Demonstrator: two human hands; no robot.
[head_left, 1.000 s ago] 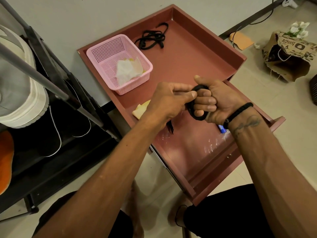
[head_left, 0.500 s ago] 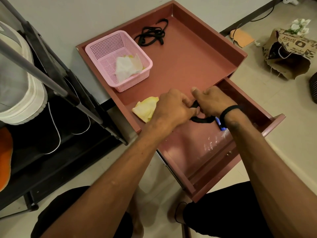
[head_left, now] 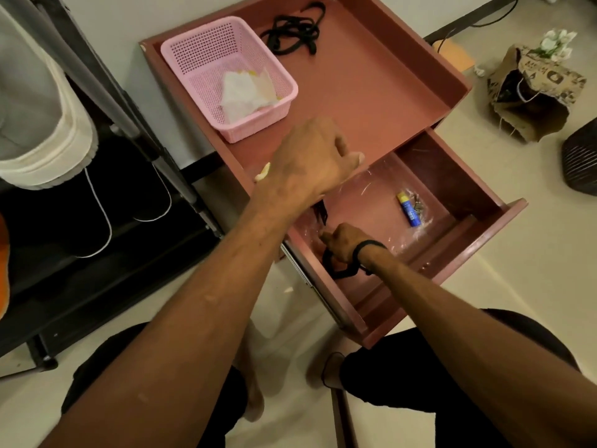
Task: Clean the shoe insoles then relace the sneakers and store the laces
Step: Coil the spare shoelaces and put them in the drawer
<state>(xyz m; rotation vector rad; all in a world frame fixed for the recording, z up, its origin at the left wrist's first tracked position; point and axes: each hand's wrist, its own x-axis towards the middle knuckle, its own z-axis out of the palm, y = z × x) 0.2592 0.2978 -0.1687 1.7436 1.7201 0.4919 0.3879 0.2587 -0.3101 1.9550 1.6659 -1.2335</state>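
Observation:
My right hand [head_left: 344, 244] is low inside the open reddish-brown drawer [head_left: 458, 260], near its front left corner, gripping a coiled black lace [head_left: 339, 271]. One loose end of that lace [head_left: 320, 215] sticks up just behind the hand. My left hand [head_left: 310, 163] hovers above the edge between the tabletop and the drawer, with fingers stretched to the right and nothing in them. A second black lace [head_left: 290, 37] lies loose at the back of the tabletop [head_left: 371, 101]. A white-soled sneaker [head_left: 42, 134] sits on the black rack at the left.
A pink mesh basket [head_left: 206, 56] with crumpled tissue stands on the tabletop's left side. A yellow cloth [head_left: 263, 171] peeks out from under my left hand. A blue tube [head_left: 408, 210] lies in the drawer. A paper bag [head_left: 533, 92] and a dark ribbed object [head_left: 581, 163] sit on the floor at the right.
My hands have parted. The right hand took the coiled lace down into the drawer's front left corner, and the left hand let go and lifted above the table edge.

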